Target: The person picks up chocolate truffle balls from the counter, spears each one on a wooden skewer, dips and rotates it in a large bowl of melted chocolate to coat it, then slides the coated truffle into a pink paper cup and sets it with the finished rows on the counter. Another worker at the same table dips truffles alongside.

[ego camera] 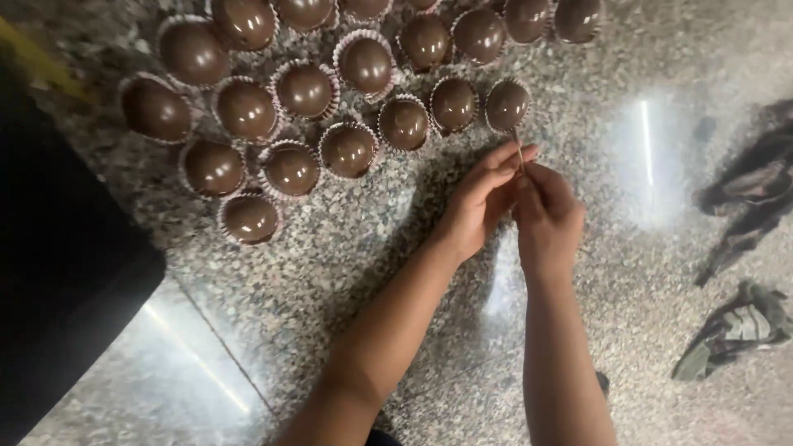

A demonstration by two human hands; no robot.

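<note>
My left hand (483, 196) and my right hand (547, 216) meet over a speckled stone floor (413, 239), fingertips pinched together on a thin stick (518, 149). The stick's tip reaches up to the nearest glossy brown ball in a white paper cup (506, 105). Several more of these brown balls in frilled cups lie in loose rows to the upper left, such as one ball (404, 123) and another (249, 218) at the near end.
A dark flat object (58, 272) covers the left edge. Crumpled dark cloth (756, 194) and a second greenish bundle (735, 330) lie at the right. Light glare streaks the polished floor.
</note>
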